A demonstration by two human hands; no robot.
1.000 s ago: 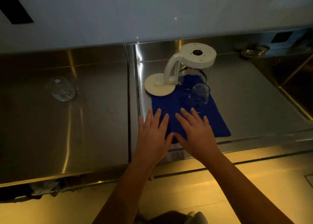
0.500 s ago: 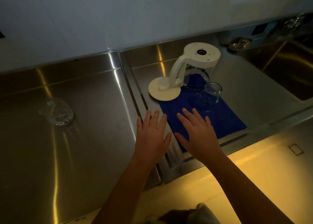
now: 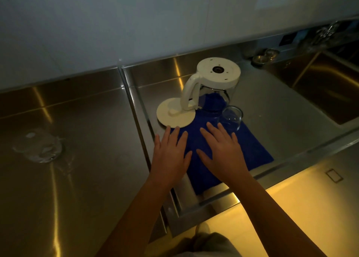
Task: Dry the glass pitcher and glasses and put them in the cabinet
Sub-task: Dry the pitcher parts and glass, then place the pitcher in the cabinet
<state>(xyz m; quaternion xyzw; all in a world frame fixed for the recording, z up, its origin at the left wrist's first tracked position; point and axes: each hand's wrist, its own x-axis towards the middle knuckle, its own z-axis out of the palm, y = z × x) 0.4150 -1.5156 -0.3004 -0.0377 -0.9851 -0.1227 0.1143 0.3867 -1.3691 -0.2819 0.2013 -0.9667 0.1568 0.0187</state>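
A glass pitcher (image 3: 215, 89) with a cream base and handle stands upside down at the far end of a blue cloth (image 3: 250, 149). Its round cream lid (image 3: 174, 115) lies to its left. A small clear glass (image 3: 232, 118) stands upside down on the cloth's right side. Another clear glass (image 3: 39, 148) lies on the steel counter far to the left. My left hand (image 3: 170, 153) and my right hand (image 3: 223, 151) are held flat, fingers straight, over the near part of the cloth. Neither hand holds anything.
The cloth lies on a recessed steel draining area (image 3: 275, 109). A deep sink (image 3: 334, 87) is to the right, with small metal bowls (image 3: 265, 55) behind it. A flat steel counter (image 3: 77, 159) spreads to the left. White wall panels rise behind.
The camera has come closer and turned. Both hands have reached slightly farther over the cloth toward the lid and the small glass, still flat and holding nothing.
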